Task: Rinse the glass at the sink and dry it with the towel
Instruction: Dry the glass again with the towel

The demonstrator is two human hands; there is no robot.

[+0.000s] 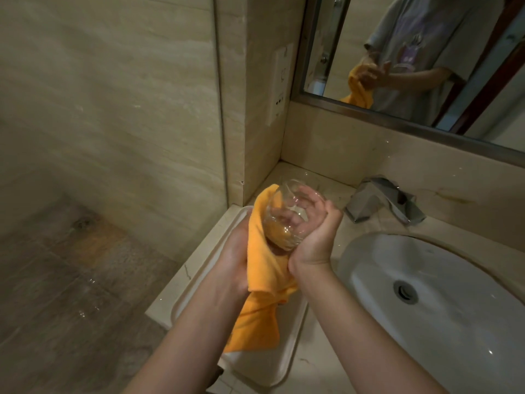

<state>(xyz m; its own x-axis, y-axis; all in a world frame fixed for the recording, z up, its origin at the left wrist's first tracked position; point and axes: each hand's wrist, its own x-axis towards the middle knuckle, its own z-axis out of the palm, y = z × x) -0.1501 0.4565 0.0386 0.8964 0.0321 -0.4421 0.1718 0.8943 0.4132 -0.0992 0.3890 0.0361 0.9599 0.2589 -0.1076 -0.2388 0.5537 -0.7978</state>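
Note:
A clear round glass is held tilted above the counter, its mouth pointing up and away from me. My right hand grips it from the right side, fingers curled round the bowl. My left hand holds an orange towel bunched against the glass's left and lower side; the towel's loose end hangs down over a white tray. The white sink basin with its drain lies to the right, below the chrome faucet.
The tray sits on the beige stone counter, left of the sink. A tiled wall with a socket plate rises behind. A mirror at top right reflects a person's torso and hands. The wet floor lies far below at left.

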